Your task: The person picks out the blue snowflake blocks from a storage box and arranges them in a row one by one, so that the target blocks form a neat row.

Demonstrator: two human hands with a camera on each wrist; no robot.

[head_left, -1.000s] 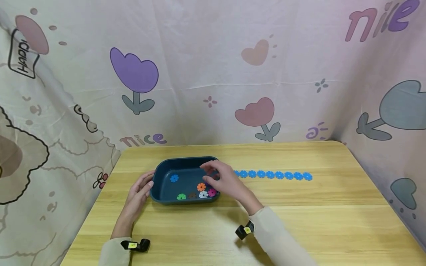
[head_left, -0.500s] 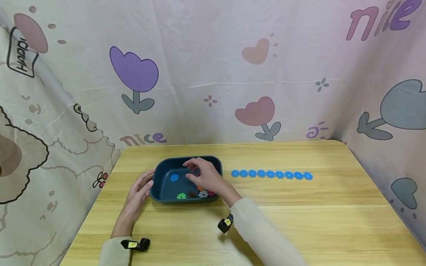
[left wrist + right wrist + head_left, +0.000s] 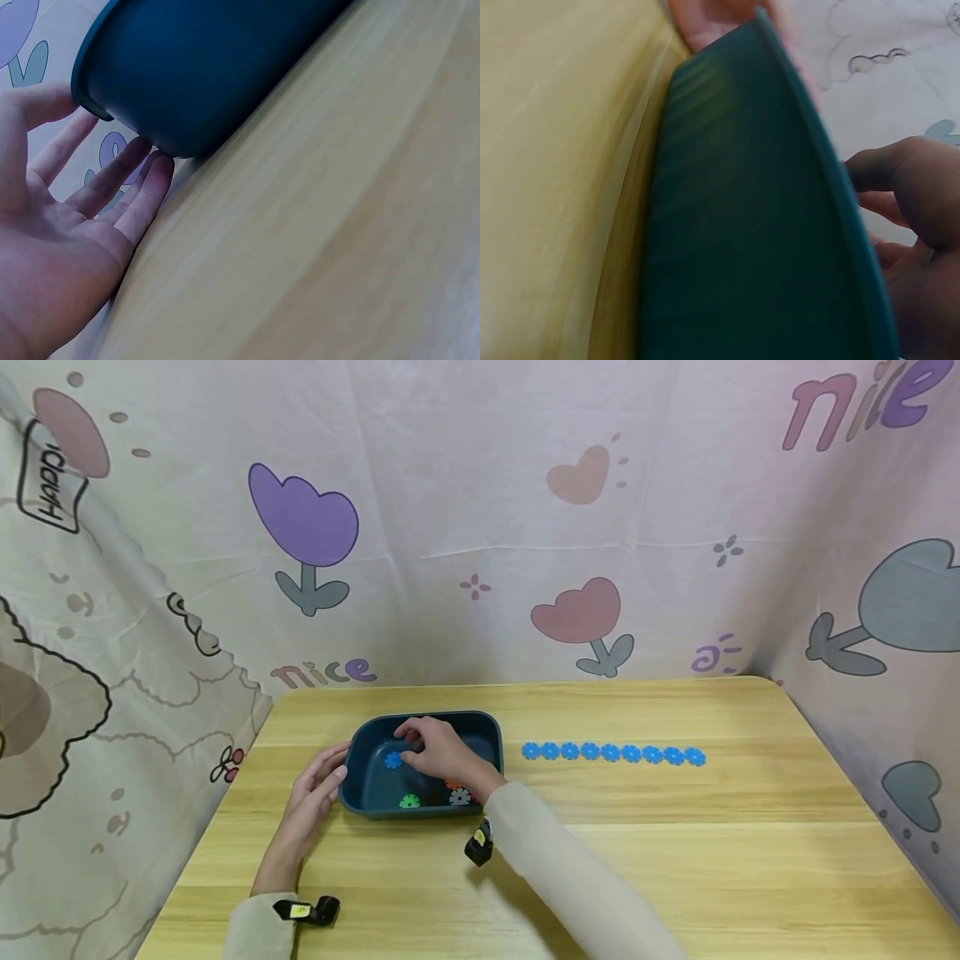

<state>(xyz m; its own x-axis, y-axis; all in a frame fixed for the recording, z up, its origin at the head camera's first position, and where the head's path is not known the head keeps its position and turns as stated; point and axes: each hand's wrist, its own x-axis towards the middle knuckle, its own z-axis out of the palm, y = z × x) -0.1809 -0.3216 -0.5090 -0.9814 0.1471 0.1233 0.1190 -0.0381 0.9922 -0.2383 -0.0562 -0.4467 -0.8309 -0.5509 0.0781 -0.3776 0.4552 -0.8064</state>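
Note:
My left hand [image 3: 309,793] holds the left end of a dark teal plastic box [image 3: 367,802], its thumb at the rim and its other fingers against the outer wall. In the left wrist view the fingertips [image 3: 157,169] touch the box's lower wall. Inside the box, my right hand [image 3: 438,752] hovers with bent fingers and thumb apart. A blue snowflake-shaped building disc [image 3: 393,760] lies just beside its thumb; I see nothing held. A green disc [image 3: 408,802], a white disc [image 3: 459,796] and a partly covered orange disc [image 3: 453,783] lie near the front wall.
To the right of the box, several blue discs [image 3: 589,751] form a straight row on the wooden table [image 3: 675,852]. Behind the table hangs a printed cloth [image 3: 450,485]. Each sleeve carries a small black wrist camera [image 3: 478,843].
My right hand has moved left across the box, from its right end towards the lone blue disc. More of the row now shows. My left hand and the box have stayed put.

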